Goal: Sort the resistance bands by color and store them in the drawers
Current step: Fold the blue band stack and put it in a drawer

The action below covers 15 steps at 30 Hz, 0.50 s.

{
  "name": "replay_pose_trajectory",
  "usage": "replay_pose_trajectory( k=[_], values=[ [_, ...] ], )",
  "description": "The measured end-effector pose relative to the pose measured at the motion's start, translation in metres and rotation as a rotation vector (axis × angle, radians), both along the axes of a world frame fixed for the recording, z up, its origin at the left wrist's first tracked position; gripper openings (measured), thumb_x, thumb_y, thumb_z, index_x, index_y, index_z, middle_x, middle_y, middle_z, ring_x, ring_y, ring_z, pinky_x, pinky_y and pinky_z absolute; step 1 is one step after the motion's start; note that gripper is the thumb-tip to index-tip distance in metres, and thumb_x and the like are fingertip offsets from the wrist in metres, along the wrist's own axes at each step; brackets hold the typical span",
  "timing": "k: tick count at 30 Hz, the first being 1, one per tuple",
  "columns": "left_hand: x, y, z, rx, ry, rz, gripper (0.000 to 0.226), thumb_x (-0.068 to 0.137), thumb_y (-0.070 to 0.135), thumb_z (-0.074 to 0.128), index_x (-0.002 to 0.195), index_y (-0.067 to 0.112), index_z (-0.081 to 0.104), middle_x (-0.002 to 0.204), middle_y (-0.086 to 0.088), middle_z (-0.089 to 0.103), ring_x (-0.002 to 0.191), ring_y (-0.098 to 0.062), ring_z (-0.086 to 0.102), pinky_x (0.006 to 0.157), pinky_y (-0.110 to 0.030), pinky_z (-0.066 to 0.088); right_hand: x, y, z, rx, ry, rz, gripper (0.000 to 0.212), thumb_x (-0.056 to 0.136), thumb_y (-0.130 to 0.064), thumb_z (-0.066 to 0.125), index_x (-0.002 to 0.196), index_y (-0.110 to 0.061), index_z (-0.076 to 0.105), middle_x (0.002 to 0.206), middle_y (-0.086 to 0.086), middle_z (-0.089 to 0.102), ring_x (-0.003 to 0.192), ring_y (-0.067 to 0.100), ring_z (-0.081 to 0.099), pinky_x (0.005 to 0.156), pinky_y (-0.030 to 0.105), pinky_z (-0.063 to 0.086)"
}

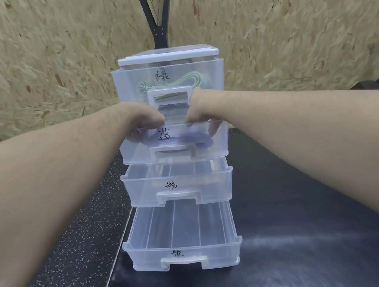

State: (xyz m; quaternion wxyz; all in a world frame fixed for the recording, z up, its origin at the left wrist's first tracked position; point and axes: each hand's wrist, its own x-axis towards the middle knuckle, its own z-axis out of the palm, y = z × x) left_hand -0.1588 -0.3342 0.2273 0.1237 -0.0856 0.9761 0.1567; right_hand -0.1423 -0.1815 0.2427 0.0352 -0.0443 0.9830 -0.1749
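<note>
Both hands down in the open second drawer: left hand and right hand, fingers curled onto the blue band inside, exact grip unclear through plastic. Green bands in closed top drawer.

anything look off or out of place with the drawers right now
Nothing looks damaged or spilled. The drawer unit stands upright. Its top drawer is shut with green bands inside; the three below are pulled out, the bottom drawer furthest, and both hands reach into the second drawer.

OSB wall, black tbl
</note>
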Motion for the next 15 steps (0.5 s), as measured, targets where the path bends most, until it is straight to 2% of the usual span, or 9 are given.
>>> replay_pose_trajectory(
  k=[1,3,5,7,9,10,12,13,15],
  values=[
    [-0.001,-0.001,0.0,0.003,-0.022,-0.011,0.043,0.085,0.019,0.045,0.124,0.014,0.062,0.116,-0.01,0.065,0.084,-0.029,0.064,0.079,-0.035,0.054,0.002,0.0,-0.002,0.082,0.04,0.011,0.028,0.103,-0.023,0.047,0.122,-0.003,0.048,0.112,0.012,0.071,0.086,0.031,0.075,0.06,0.025,0.051],
    [-0.002,-0.001,0.001,-0.005,-0.043,-0.011,0.051,0.077,0.014,0.048,0.126,0.014,0.06,0.128,-0.009,0.061,0.094,-0.03,0.069,0.085,-0.043,0.057,0.007,-0.002,-0.003,0.166,0.051,0.029,0.03,0.104,-0.019,0.039,0.124,-0.001,0.053,0.106,0.012,0.075,0.085,0.027,0.076,0.067,0.025,0.054],
    [0.002,0.003,0.002,-0.004,-0.025,-0.017,0.046,0.089,0.013,0.046,0.134,0.017,0.053,0.138,-0.006,0.051,0.103,-0.028,0.067,0.091,-0.045,0.056,0.003,-0.001,-0.007,0.174,0.037,0.042,0.03,0.102,-0.013,0.038,0.119,-0.002,0.061,0.097,0.01,0.076,0.07,0.024,0.076,0.064,0.025,0.056],
    [0.008,0.007,0.004,-0.019,0.034,-0.03,0.04,0.1,0.018,0.041,0.139,0.018,0.05,0.143,-0.004,0.046,0.113,-0.028,0.063,0.097,-0.046,0.053,0.003,-0.001,-0.01,0.135,0.025,0.075,0.033,0.103,-0.02,0.04,0.11,-0.006,0.069,0.097,0.007,0.074,0.062,0.024,0.072,0.067,0.029,0.06],
    [0.007,0.006,0.002,-0.069,0.108,-0.053,0.039,0.101,0.019,0.044,0.138,0.014,0.054,0.143,-0.008,0.048,0.121,-0.031,0.056,0.101,-0.045,0.05,0.007,-0.004,-0.011,0.12,0.016,0.117,0.047,0.107,-0.034,0.033,0.103,-0.011,0.075,0.109,0.008,0.07,0.08,0.029,0.073,0.084,0.038,0.06],
    [0.007,0.004,0.001,-0.095,0.159,-0.066,0.037,0.099,0.017,0.046,0.134,0.01,0.058,0.139,-0.011,0.052,0.12,-0.032,0.055,0.099,-0.043,0.051,0.011,-0.006,-0.012,0.128,0.001,0.127,0.055,0.108,-0.038,0.029,0.101,-0.011,0.076,0.112,0.009,0.068,0.089,0.031,0.072,0.088,0.041,0.059],
    [0.006,0.003,-0.002,-0.128,0.248,-0.087,0.028,0.097,0.014,0.047,0.116,0.002,0.064,0.122,-0.016,0.061,0.101,-0.03,0.058,0.077,-0.035,0.053,0.015,-0.006,-0.011,0.14,0.007,0.144,0.062,0.109,-0.04,0.023,0.105,-0.008,0.077,0.105,0.009,0.065,0.093,0.032,0.067,0.09,0.042,0.057],
    [0.01,0.004,-0.003,-0.162,0.268,-0.118,0.023,0.096,0.012,0.046,0.104,0.0,0.064,0.112,-0.018,0.062,0.091,-0.028,0.056,0.065,-0.031,0.047,0.016,-0.006,-0.011,0.137,0.026,0.155,0.063,0.109,-0.04,0.022,0.108,-0.007,0.076,0.095,0.007,0.062,0.09,0.031,0.064,0.091,0.041,0.056],
    [0.02,0.007,-0.003,-0.214,0.299,-0.178,0.021,0.095,0.01,0.043,0.086,0.002,0.059,0.099,-0.018,0.058,0.085,-0.028,0.05,0.059,-0.03,0.038,0.021,-0.004,-0.009,0.122,0.035,0.157,0.065,0.109,-0.042,0.019,0.115,-0.007,0.073,0.088,0.004,0.057,0.087,0.028,0.056,0.093,0.037,0.052]
  ],
)
